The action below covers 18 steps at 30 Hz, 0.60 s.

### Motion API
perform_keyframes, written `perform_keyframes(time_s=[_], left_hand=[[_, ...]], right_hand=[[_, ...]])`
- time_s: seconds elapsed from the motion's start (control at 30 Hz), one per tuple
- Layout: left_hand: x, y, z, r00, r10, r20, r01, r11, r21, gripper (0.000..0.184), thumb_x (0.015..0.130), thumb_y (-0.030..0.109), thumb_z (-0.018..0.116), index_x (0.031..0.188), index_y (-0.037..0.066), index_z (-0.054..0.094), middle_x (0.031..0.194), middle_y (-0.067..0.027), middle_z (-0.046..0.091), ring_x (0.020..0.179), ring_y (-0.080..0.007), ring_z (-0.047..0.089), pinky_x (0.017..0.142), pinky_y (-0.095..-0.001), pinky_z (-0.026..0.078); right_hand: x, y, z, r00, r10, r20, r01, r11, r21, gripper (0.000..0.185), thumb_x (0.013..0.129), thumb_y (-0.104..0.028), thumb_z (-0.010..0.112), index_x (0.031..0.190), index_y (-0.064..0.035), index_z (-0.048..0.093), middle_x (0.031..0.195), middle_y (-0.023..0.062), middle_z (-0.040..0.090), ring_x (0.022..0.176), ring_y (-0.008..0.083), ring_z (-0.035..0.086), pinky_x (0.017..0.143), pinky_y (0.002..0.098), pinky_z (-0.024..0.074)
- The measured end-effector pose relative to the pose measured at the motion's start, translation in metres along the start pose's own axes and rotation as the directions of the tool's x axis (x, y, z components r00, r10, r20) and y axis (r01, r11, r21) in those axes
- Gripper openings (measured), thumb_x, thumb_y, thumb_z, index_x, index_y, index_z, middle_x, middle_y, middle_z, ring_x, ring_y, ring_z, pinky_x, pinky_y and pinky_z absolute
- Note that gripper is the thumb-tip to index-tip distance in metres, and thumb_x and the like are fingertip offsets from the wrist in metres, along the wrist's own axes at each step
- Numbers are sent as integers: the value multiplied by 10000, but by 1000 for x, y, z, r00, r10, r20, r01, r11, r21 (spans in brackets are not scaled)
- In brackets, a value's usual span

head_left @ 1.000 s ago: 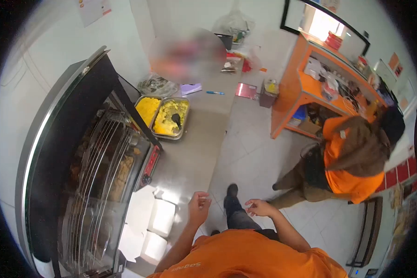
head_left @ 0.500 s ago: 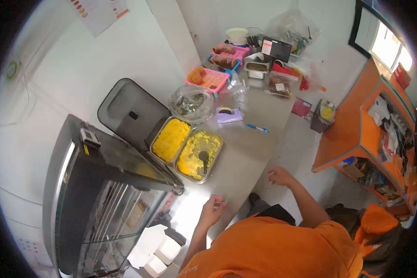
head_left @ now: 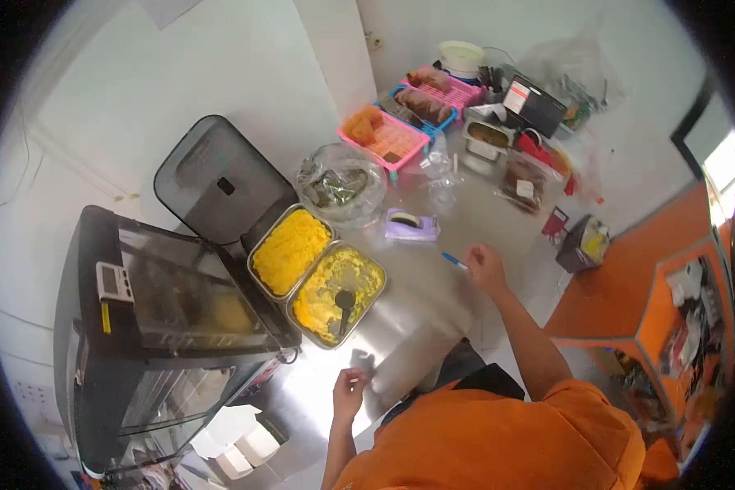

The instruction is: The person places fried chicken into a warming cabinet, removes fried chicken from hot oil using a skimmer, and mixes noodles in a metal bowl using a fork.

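Note:
My right hand point(head_left: 487, 269) is at the near end of a blue pen point(head_left: 452, 260), which lies on the steel counter point(head_left: 420, 306). Its fingers are curled in around that end and cover part of it. My left hand point(head_left: 349, 394) hovers over the counter close to my body, fingers loosely bent and apart, holding nothing. Beyond it stand two metal trays: a full tray of yellow food point(head_left: 292, 251) and a partly emptied tray point(head_left: 335, 292). A black scoop point(head_left: 345, 309) rests in the second. A roll of tape point(head_left: 406, 219) lies on a purple pad point(head_left: 416, 233) beside the pen.
A glass display warmer point(head_left: 180, 310) and white paper boxes point(head_left: 241, 445) are on the left. Behind are a clear bag point(head_left: 340, 186), a pink basket point(head_left: 388, 145), a metal container point(head_left: 487, 139) and a tablet point(head_left: 535, 104). An orange shelf point(head_left: 608, 314) stands right.
My right hand has moved from beside the counter forward to the pen. My left hand stays low over the counter. The camera view has tilted and shifted.

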<state>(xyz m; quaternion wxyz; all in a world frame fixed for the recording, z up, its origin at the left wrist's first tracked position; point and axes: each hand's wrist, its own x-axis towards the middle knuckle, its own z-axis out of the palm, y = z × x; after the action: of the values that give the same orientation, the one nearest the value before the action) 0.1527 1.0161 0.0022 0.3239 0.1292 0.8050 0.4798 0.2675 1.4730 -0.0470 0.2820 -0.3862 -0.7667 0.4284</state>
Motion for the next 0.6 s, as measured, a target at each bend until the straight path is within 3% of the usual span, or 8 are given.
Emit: perform_keyframes(time_s=[0.1,0.17,0.23,0.3,0.4,0.47,0.57,0.6], left_hand=[[8,-7,28,991,-117,70,124,985,-117,177,967,99,630,1127,28,600,986,-61,695,896,-163,688,739,-293,528],[8,-1,45,978,-173,113,180,982,-58,169,989,68,606,1148,16,583,968,-83,689,889,-184,700,757,-304,535],[-1,-3,54,926,-372,62,377,907,-188,193,1002,101,593,1183,37,572,1014,-98,708,869,-198,711,730,-311,542],[-25,-24,62,845,-532,-45,497,815,-300,200,1006,131,592,1182,40,569,1043,-109,718,860,-200,719,697,-311,543],[-98,-53,80,758,-633,-154,532,738,-415,247,984,158,624,1196,45,568,1034,-130,729,859,-212,731,674,-311,548],[-154,-85,101,545,-809,-223,693,583,-424,283,944,174,688,1175,49,581,1009,-136,733,859,-230,736,696,-314,574],[-255,-134,143,413,-885,-213,699,458,-549,302,923,198,727,1152,54,594,1007,-140,734,866,-236,736,712,-322,593],[-283,-139,170,422,-889,-179,650,434,-623,309,916,206,740,1144,55,598,1006,-142,734,869,-238,736,718,-325,599]], right_hand=[[109,-76,18,982,-158,-104,163,986,35,172,936,-164,661,996,-2,661,801,89,690,662,168,625,640,324,506],[198,-88,49,972,-235,-20,235,972,-5,182,896,-195,677,1004,-48,679,877,173,706,765,338,681,692,437,517],[285,-87,94,953,-300,46,298,954,41,183,887,-209,673,988,-56,675,887,199,696,797,376,676,696,468,515],[366,-68,152,890,-451,62,454,890,-35,142,846,-116,665,958,-28,672,844,206,670,787,363,674,665,427,508],[439,-80,192,835,-459,304,507,857,-97,196,825,-119,678,1001,-35,690,879,214,684,842,366,683,732,451,536],[475,-76,231,806,-508,302,576,790,-209,303,802,-124,700,1091,-31,699,977,215,691,953,372,665,863,464,535],[496,-78,241,670,-635,385,741,611,-279,372,888,-91,580,1246,-32,661,1246,199,645,1212,368,569,1065,457,445],[494,-86,235,490,-821,293,872,463,-163,385,890,-97,576,1261,-49,664,1255,199,639,1235,369,555,1093,450,424]])
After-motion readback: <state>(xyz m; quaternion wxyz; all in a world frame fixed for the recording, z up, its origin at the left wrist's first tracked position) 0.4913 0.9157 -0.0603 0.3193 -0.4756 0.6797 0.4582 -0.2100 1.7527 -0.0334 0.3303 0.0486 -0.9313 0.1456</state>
